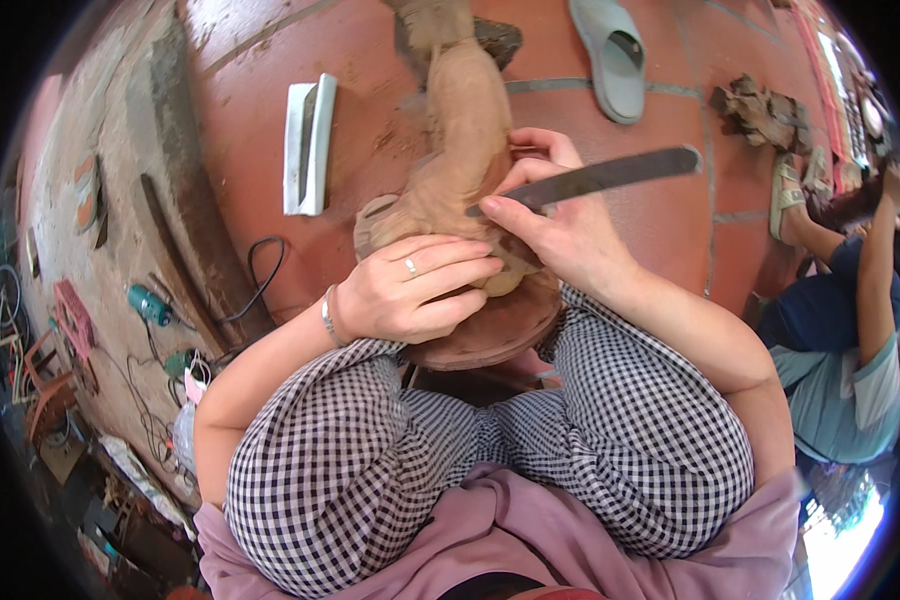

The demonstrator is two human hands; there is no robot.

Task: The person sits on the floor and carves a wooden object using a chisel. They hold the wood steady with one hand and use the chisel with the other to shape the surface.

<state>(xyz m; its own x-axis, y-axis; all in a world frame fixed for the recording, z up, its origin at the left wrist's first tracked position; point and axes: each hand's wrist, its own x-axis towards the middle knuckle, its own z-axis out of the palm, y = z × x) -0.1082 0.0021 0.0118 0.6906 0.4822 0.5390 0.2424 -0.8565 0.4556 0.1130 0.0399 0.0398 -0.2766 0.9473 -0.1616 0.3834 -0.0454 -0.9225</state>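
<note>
A pale brown wood carving [472,110] stretches away from me, its rounded base between my knees. My left hand [415,288], with a ring and a bracelet, lies curved over the near left part of the carving and grips it, fingers close together. In my right hand [570,225] is a flat dark metal blade [625,174] with a rounded end, pinched between thumb and fingers. Its rounded end points up to the right, while the other end meets the carving's right side. My fingers partly hide the spot where they touch.
On the red tiles lie a white trough-shaped piece [308,145] and a grey slipper [612,60]. Rough wood [760,112] is at the right, near another person [840,310]. Along the left wall are a long wooden bar [182,260], a teal power tool [150,304] and cables.
</note>
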